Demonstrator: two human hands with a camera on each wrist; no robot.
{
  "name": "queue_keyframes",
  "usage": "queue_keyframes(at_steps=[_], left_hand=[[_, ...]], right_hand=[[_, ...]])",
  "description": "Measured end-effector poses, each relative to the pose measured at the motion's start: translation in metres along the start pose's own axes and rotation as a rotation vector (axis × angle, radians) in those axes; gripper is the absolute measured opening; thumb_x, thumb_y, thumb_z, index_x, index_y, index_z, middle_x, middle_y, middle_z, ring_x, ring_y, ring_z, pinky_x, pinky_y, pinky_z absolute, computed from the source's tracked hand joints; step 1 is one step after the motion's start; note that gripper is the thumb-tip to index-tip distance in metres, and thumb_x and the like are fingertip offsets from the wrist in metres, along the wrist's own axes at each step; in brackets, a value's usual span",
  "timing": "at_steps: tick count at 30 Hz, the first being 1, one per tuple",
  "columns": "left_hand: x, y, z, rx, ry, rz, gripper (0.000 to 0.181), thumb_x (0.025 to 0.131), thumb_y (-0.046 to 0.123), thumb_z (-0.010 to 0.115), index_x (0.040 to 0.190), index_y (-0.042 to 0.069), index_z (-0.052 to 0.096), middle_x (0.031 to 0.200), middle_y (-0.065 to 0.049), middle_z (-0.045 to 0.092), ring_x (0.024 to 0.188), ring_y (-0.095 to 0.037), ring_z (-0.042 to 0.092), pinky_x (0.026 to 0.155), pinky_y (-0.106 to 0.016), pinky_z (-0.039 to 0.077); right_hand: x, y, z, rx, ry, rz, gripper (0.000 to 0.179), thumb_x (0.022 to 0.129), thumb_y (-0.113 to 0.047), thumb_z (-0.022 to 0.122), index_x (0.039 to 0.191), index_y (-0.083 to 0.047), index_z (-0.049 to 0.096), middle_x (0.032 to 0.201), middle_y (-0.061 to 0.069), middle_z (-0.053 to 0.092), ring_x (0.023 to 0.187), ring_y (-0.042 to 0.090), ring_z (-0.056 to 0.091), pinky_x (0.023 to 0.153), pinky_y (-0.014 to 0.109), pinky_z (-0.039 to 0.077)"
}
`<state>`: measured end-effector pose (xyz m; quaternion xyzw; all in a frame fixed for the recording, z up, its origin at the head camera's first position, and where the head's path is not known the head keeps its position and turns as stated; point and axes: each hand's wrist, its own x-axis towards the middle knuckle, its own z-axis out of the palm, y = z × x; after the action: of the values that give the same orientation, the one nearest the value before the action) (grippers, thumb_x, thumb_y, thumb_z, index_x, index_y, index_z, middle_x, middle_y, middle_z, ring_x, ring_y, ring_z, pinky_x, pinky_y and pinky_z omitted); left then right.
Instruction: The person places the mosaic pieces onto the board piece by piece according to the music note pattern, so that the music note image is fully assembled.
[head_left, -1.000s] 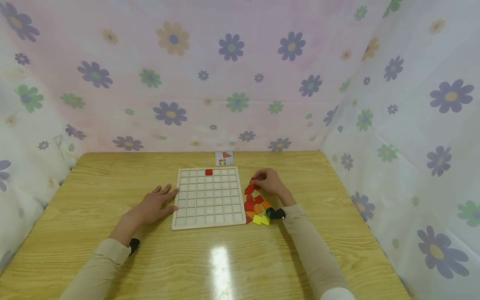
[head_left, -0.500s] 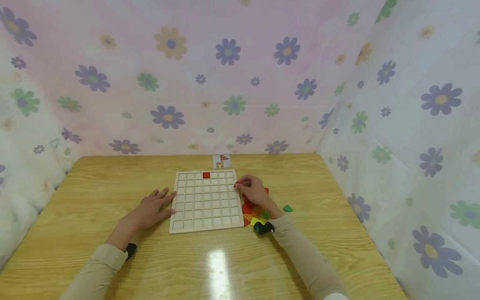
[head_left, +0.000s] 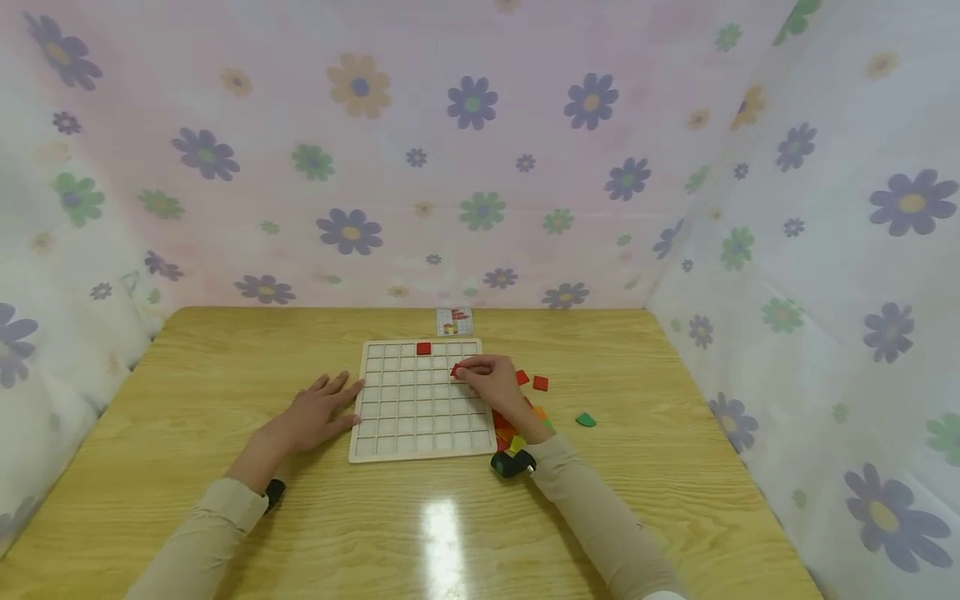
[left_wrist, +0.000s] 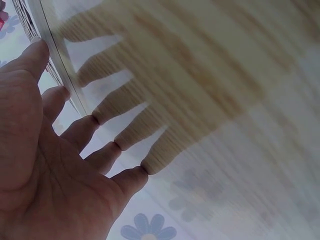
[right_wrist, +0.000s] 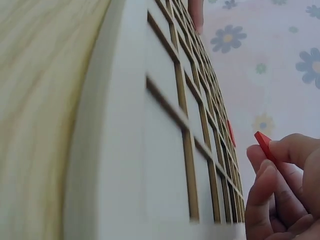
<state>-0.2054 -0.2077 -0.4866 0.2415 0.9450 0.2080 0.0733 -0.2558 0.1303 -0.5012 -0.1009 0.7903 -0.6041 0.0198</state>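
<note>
A wooden grid board [head_left: 405, 417] lies on the table, and a red square tile [head_left: 423, 348] sits in its top row. Spread along the board's left edge is my left hand [head_left: 311, 414], with thumb and index finger touching the frame. My right hand [head_left: 497, 385] is over the board's upper right part, pinching a small red tile [head_left: 455, 372] between thumb and fingers. In the right wrist view this red tile [right_wrist: 263, 142] is held tilted, apart from the grid. Its full outline is partly covered by the fingers.
Red, orange and yellow tiles [head_left: 504, 435] lie right of the board, partly hidden under my right hand and wrist. A red square [head_left: 541, 383] and a green rounded piece [head_left: 586, 420] lie farther right. A printed pattern card [head_left: 454, 322] is behind the board.
My right hand has carried the pinched red tile leftward from the loose pieces to above the board. The green piece at the right has come into sight. My left hand stays at the board's edge.
</note>
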Motion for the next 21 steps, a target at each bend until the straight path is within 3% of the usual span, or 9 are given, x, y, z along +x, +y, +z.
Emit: queue_keyframes(at_steps=[4,11,21], left_hand=[[0.001,0.004,-0.001,0.003,-0.003,0.002,0.064,0.103,0.038,0.060,0.155,0.005,0.042,0.159,-0.034,0.029,0.142,-0.065,0.024,0.102,-0.082,0.027],[0.001,0.006,-0.002,0.004,-0.004,-0.004,0.064,0.103,0.038,0.061,0.155,0.005,0.042,0.159,-0.035,0.029,0.141,-0.065,0.024,0.101,-0.083,0.027],[0.002,0.003,-0.001,0.013,-0.004,-0.006,0.064,0.103,0.038,0.061,0.155,0.006,0.042,0.159,-0.034,0.029,0.142,-0.065,0.024,0.101,-0.083,0.027]], right_hand=[[0.004,-0.006,0.006,0.005,-0.001,-0.007,0.020,0.096,-0.008,0.071,0.108,0.006,0.076,0.105,0.025,0.074,0.095,0.043,0.069,0.072,0.026,0.055],[0.020,-0.003,0.015,-0.011,0.066,0.002,0.012,0.095,-0.006,0.072,0.103,-0.001,0.079,0.099,0.015,0.074,0.083,0.019,0.068,0.070,0.023,0.053],[0.048,-0.003,0.018,-0.151,0.082,-0.049,0.012,0.095,-0.007,0.072,0.102,-0.001,0.080,0.099,0.015,0.075,0.083,0.020,0.066,0.070,0.025,0.050]])
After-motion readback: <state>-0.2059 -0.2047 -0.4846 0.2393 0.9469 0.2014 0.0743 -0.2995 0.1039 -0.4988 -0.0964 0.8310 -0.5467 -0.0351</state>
